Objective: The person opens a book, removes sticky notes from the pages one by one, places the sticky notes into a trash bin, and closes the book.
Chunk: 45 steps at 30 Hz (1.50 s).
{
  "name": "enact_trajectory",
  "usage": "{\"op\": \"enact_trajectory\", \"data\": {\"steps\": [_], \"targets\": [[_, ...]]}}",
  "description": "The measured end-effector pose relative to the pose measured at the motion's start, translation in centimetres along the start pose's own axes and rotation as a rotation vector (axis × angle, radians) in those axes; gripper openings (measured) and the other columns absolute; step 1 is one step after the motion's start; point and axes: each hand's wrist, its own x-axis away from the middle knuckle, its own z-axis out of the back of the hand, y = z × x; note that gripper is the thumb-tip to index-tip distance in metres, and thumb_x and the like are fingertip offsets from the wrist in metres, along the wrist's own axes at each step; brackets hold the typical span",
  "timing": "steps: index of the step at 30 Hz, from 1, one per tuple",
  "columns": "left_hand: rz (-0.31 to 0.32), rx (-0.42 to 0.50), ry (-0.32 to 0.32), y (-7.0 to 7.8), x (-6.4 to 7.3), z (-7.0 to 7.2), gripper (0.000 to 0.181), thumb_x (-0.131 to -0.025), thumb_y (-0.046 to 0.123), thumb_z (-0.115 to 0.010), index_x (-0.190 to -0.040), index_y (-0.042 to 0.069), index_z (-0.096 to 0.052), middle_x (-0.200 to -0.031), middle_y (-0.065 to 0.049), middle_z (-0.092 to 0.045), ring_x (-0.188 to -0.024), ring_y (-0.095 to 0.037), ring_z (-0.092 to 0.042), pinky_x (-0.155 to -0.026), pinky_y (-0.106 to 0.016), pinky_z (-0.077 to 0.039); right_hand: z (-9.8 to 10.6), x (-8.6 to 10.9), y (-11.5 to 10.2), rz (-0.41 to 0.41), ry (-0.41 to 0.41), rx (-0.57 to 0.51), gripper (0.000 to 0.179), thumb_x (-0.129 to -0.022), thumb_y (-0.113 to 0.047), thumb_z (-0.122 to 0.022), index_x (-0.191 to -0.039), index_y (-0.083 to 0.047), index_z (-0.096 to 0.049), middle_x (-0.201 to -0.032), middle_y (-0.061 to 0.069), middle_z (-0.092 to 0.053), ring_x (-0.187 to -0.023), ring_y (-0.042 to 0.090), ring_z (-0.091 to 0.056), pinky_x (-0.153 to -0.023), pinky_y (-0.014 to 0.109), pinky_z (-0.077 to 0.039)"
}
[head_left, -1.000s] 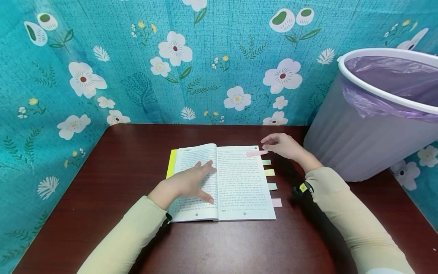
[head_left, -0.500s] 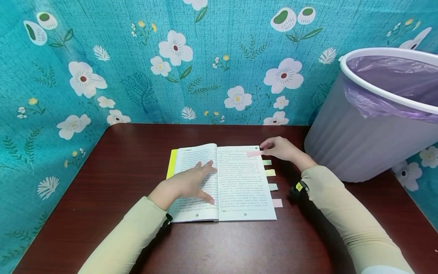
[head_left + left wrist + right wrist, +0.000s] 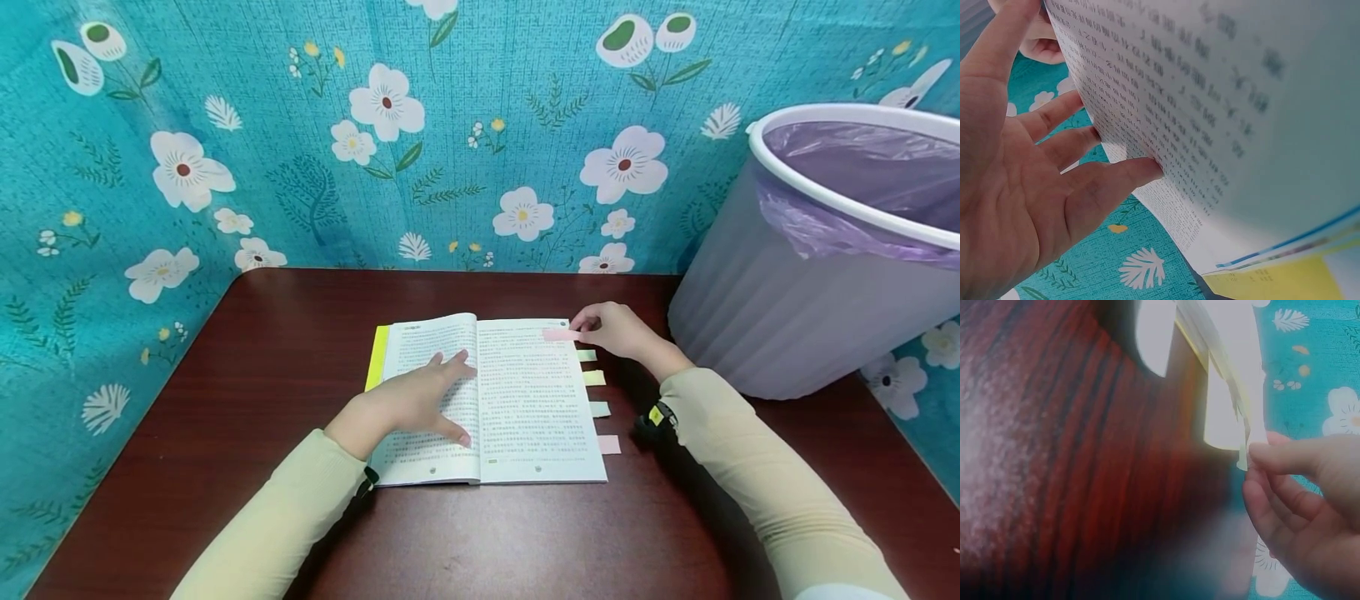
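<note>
An open book (image 3: 532, 408) with printed pages lies on the dark wooden table. My left hand (image 3: 412, 400) rests with spread fingers on its left page; in the left wrist view its fingertips (image 3: 1147, 167) touch the paper. Across the right page's upper edge lies a pink sticky tab (image 3: 558, 335). My right hand (image 3: 618, 329) pinches the outer end of this tab between thumb and fingers, right at the page edge, as the right wrist view also shows. Below it, a green tab (image 3: 587, 355), a yellow tab (image 3: 593, 377) and further tabs stick out from the book's right side.
A tall grey bin (image 3: 795, 300) with a purple liner stands at the right, just beyond my right hand. Behind the table (image 3: 300, 317) hangs a teal cloth (image 3: 450, 142) with flowers. A yellow cover flap (image 3: 377, 354) shows at the book's left edge.
My right hand has moved slightly down and left, from just above the pink tab's end onto it, and stays there. The left hand and book keep their places.
</note>
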Motion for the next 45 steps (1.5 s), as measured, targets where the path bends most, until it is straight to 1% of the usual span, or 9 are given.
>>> {"op": "enact_trajectory", "data": {"steps": [6, 10, 15, 22, 28, 36, 40, 45], "targets": [[0.0, -0.001, -0.002, 0.0, 0.0, -0.1, 0.099, -0.075, 0.038, -0.093, -0.156, 0.013, -0.043, -0.169, -0.008, -0.02, -0.154, -0.038, -0.015, -0.118, -0.051, -0.029, -0.2, 0.5, 0.1, 0.026, 0.032, 0.016, 0.011, -0.096, 0.001, -0.069, -0.105, 0.0, -0.075, -0.096, 0.012, -0.069, -0.09, 0.03, -0.059, -0.084, 0.042, -0.053], [0.002, -0.002, -0.005, 0.1, 0.0, 0.0, 0.099, -0.074, 0.038, -0.093, -0.156, 0.012, -0.042, -0.169, -0.008, -0.021, -0.154, -0.039, -0.016, -0.119, -0.049, -0.027, -0.3, 0.8, 0.2, 0.046, 0.045, 0.02, 0.01, -0.096, 0.001, -0.069, -0.103, -0.002, -0.075, -0.095, 0.011, -0.068, -0.09, 0.03, -0.059, -0.082, 0.04, -0.053], [0.003, 0.001, -0.008, 0.3, 0.0, 0.1, 0.1, -0.074, 0.037, -0.093, -0.156, 0.012, -0.042, -0.169, -0.008, -0.021, -0.154, -0.039, -0.016, -0.12, -0.049, -0.027, -0.1, 1.1, 0.2, 0.06, 0.046, 0.022, 0.009, -0.096, 0.001, -0.07, -0.102, -0.002, -0.075, -0.092, 0.01, -0.067, -0.087, 0.028, -0.058, -0.077, 0.037, -0.051], [-0.001, 0.013, -0.006, 0.3, 0.0, 0.0, 0.101, -0.074, 0.037, -0.094, -0.156, 0.012, -0.041, -0.169, -0.008, -0.02, -0.154, -0.039, -0.015, -0.12, -0.048, -0.026, 0.0, 1.4, 0.3, 0.061, 0.044, 0.011, 0.01, -0.096, 0.002, -0.069, -0.102, -0.002, -0.075, -0.092, 0.009, -0.067, -0.087, 0.028, -0.058, -0.079, 0.04, -0.052], [-0.004, 0.009, -0.008, 0.1, -0.2, -0.1, 0.101, -0.074, 0.038, -0.094, -0.156, 0.012, -0.041, -0.169, -0.008, -0.021, -0.154, -0.039, -0.016, -0.119, -0.048, -0.028, 0.2, 1.7, 0.4, 0.071, 0.045, 0.014, 0.008, -0.096, 0.0, -0.07, -0.101, -0.002, -0.075, -0.092, 0.009, -0.068, -0.088, 0.028, -0.059, -0.08, 0.041, -0.052], [0.009, 0.011, -0.007, 0.0, -0.1, 0.0, 0.1, -0.075, 0.037, -0.093, -0.156, 0.012, -0.041, -0.169, -0.007, -0.019, -0.155, -0.038, -0.014, -0.121, -0.048, -0.025, 0.7, 2.1, 1.3, 0.041, 0.064, 0.032, 0.008, -0.095, 0.001, -0.07, -0.101, -0.003, -0.075, -0.093, 0.01, -0.067, -0.091, 0.03, -0.059, -0.085, 0.045, -0.05], [0.012, 0.005, -0.005, -0.1, 0.0, 0.0, 0.1, -0.074, 0.037, -0.093, -0.156, 0.012, -0.041, -0.169, -0.007, -0.019, -0.155, -0.038, -0.014, -0.12, -0.048, -0.025, 1.0, 2.4, 1.7, 0.028, 0.07, 0.025, 0.009, -0.095, 0.0, -0.071, -0.102, -0.002, -0.075, -0.094, 0.011, -0.067, -0.09, 0.03, -0.059, -0.085, 0.046, -0.05], [0.013, 0.005, -0.003, -0.1, -0.1, -0.1, 0.1, -0.074, 0.038, -0.093, -0.156, 0.013, -0.042, -0.169, -0.007, -0.02, -0.155, -0.037, -0.015, -0.12, -0.048, -0.026, 1.1, 2.6, 1.9, 0.023, 0.057, 0.022, 0.01, -0.095, -0.002, -0.071, -0.105, -0.003, -0.075, -0.097, 0.012, -0.068, -0.091, 0.03, -0.058, -0.085, 0.045, -0.05]]}}
